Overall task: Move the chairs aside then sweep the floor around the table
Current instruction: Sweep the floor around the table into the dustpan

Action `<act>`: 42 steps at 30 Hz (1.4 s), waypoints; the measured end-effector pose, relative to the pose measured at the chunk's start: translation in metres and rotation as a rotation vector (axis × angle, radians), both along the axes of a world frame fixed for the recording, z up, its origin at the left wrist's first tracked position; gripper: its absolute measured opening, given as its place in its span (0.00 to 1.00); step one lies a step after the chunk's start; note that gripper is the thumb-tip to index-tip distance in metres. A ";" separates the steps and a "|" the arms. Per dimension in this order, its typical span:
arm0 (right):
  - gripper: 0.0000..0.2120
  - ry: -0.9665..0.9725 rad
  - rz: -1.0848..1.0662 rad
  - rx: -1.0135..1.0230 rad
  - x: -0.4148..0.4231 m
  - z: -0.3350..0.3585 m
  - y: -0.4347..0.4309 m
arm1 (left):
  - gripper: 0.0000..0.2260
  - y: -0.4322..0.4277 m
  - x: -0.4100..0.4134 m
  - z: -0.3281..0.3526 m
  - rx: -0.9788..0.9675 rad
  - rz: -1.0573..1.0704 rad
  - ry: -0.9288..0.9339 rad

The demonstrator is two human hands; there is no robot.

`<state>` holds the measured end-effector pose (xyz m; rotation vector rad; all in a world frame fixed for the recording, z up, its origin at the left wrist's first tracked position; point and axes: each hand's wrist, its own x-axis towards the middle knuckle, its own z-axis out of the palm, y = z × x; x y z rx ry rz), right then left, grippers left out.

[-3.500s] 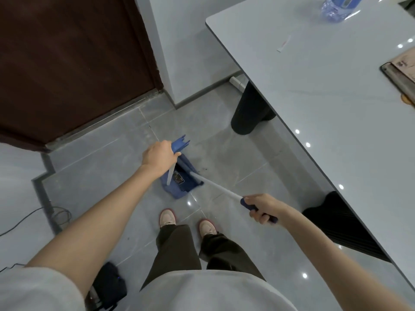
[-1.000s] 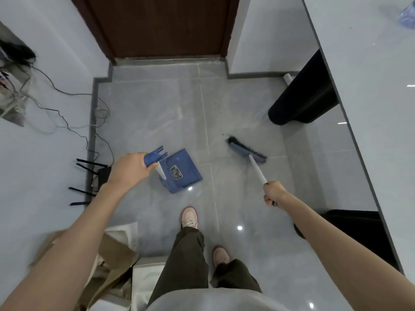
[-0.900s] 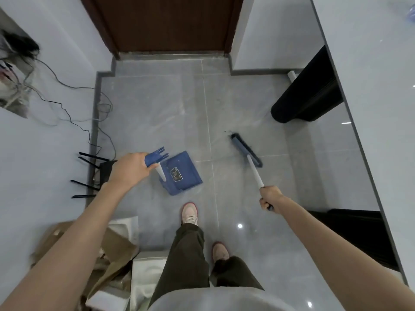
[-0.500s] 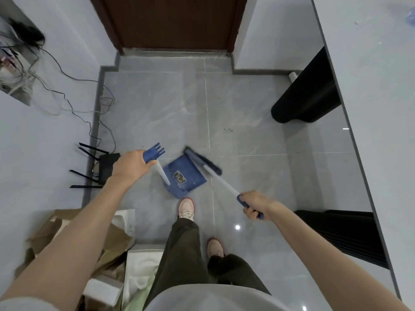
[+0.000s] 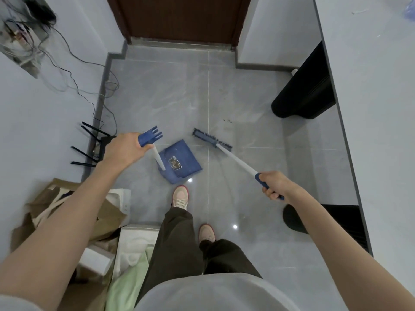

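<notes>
A blue dustpan (image 5: 180,162) rests on the grey floor just ahead of my feet. My left hand (image 5: 123,149) grips the blue top of its white upright handle. My right hand (image 5: 275,184) holds the blue grip of a white-handled broom (image 5: 235,159). The broom's dark blue head (image 5: 212,140) lies on the floor to the right of the dustpan, a short gap away. A small patch of dark crumbs (image 5: 227,120) sits on the tiles just beyond the broom head. The grey table (image 5: 377,90) fills the right side.
Two black table legs (image 5: 307,95) stand under the table's edge. A black router (image 5: 94,142) and loose cables (image 5: 74,81) lie by the left wall. Paper bags and boxes (image 5: 74,221) crowd the lower left. A brown door (image 5: 179,16) is ahead.
The broom head has swung from the dustpan's mouth out to the right and forward. My right hand has moved right with the handle. The dustpan and my left hand have stayed in place.
</notes>
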<state>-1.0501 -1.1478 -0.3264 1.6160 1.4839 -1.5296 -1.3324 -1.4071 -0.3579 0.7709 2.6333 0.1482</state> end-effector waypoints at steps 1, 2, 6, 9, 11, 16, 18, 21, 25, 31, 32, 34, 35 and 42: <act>0.14 0.000 -0.007 0.021 0.006 -0.005 0.001 | 0.19 -0.004 0.008 0.001 -0.002 -0.004 0.013; 0.15 -0.003 -0.024 0.039 0.010 -0.011 0.002 | 0.19 -0.008 0.012 0.001 -0.003 -0.024 0.038; 0.14 -0.042 -0.132 0.063 0.029 -0.025 0.008 | 0.20 -0.026 0.033 0.003 -0.024 -0.016 0.033; 0.15 -0.066 -0.206 0.067 0.042 -0.036 0.006 | 0.21 -0.038 0.049 0.000 -0.052 0.005 -0.002; 0.13 -0.106 -0.209 0.064 0.049 -0.049 -0.004 | 0.20 -0.044 0.062 -0.002 -0.070 -0.005 -0.015; 0.09 -0.183 0.051 0.041 0.062 -0.065 -0.054 | 0.20 -0.053 0.080 -0.012 -0.060 0.061 -0.068; 0.10 -0.179 0.166 -0.005 0.067 -0.060 -0.081 | 0.20 -0.059 0.082 -0.013 -0.079 0.094 -0.097; 0.08 -0.156 0.234 -0.137 0.075 -0.042 -0.116 | 0.19 -0.060 0.092 -0.012 -0.061 0.097 -0.101; 0.11 -0.136 0.060 -0.312 0.086 -0.018 -0.127 | 0.17 -0.062 0.100 -0.007 -0.013 0.107 -0.101; 0.07 -0.079 -0.010 -0.269 0.095 0.020 -0.136 | 0.15 -0.096 0.117 -0.008 0.041 0.131 -0.110; 0.08 -0.069 0.005 -0.235 0.092 0.020 -0.139 | 0.15 -0.103 0.121 -0.010 0.041 0.125 -0.119; 0.13 -0.044 0.051 -0.152 0.080 0.018 -0.145 | 0.16 -0.120 0.129 -0.015 0.049 0.143 -0.135; 0.14 -0.029 0.075 -0.112 0.071 0.017 -0.147 | 0.16 -0.127 0.132 -0.016 0.053 0.152 -0.137; 0.12 0.048 0.162 0.050 0.007 -0.023 -0.150 | 0.17 -0.167 0.150 0.004 0.079 0.132 -0.017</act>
